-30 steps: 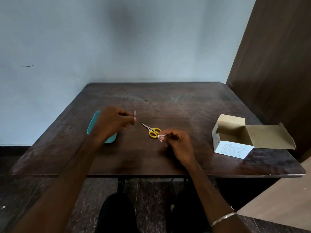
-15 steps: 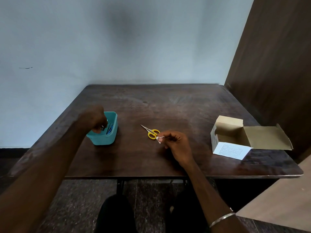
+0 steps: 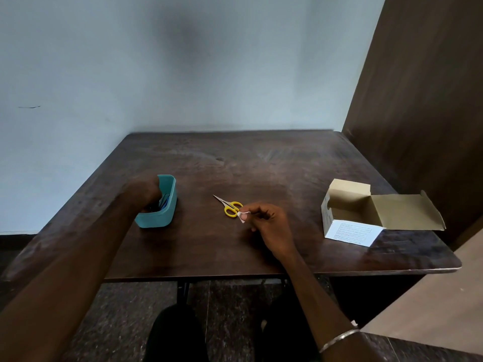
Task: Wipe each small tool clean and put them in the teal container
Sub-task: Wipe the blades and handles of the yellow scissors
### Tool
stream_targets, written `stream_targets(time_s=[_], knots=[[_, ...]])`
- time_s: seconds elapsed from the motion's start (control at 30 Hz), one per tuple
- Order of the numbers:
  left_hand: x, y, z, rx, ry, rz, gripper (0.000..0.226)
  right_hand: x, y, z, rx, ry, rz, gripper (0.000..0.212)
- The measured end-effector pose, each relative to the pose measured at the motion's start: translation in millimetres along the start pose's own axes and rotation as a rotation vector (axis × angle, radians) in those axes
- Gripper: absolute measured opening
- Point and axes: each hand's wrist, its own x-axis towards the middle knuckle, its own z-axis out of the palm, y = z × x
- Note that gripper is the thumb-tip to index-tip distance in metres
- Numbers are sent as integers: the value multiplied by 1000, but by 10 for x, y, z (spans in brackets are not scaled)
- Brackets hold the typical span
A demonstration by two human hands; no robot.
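One scissors, one teal container, one box.

I see an open cardboard box well right of where my right hand pinches, its flap laid flat, a printed white label in front, on the dark wooden table.

— Sleeves? 
— None in view; both forearms bare down to the left hand and the right hand. 
— Anything worn on the wrists? 
— A thin silver-coloured bangle round the right forearm, plain and smooth, catching the light. Nothing to make out on the left. 
— And lower down? 
— Dark trousers over both knees, near black, too dim for seams or pattern.
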Motion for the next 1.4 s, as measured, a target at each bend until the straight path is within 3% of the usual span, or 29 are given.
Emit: stream_targets(time_s=[0.23, 0.4, 0.47, 0.53, 0.6, 0.67, 0.73, 0.9, 1.1, 1.27, 1.4], knots=[[-50, 54, -74, -4, 12, 14, 19, -13, -26, -6, -13, 5, -13, 4], [-254, 340, -235, 125, 421, 131, 13, 0, -17, -1, 26, 54, -8, 7], [-334, 510, -226, 54, 491, 192, 14, 3, -12, -5, 36, 75, -3, 7], [-378, 678, -165, 9, 453, 255, 24, 4, -11, -12, 37, 89, 1, 6], [-415, 836, -40, -55, 279, 303, 35, 5, -12, -13, 25, 100, 1, 5], [-485, 956, 150, -179, 110, 318, 31, 6, -14, -17, 22, 113, 4, 5], [-525, 1033, 361, -231, 38, 288, 38, 5, -15, -26, 17, 117, -1, 5], [-519, 1094, 582, -245, -7, 221, 21, 8, -10, -23, 17, 104, -11, 5], [-442, 1076, 633, -306, -91, 159, 23, 13, 0, -28, 10, 112, -3, 6], [-442, 1016, 651, -313, -43, 250, 20, 13, -32, -29, 3, 109, 14, 7], [-503, 942, 634, -249, 82, 353, 15, 25, -23, -32, -11, 99, 51, 11]])
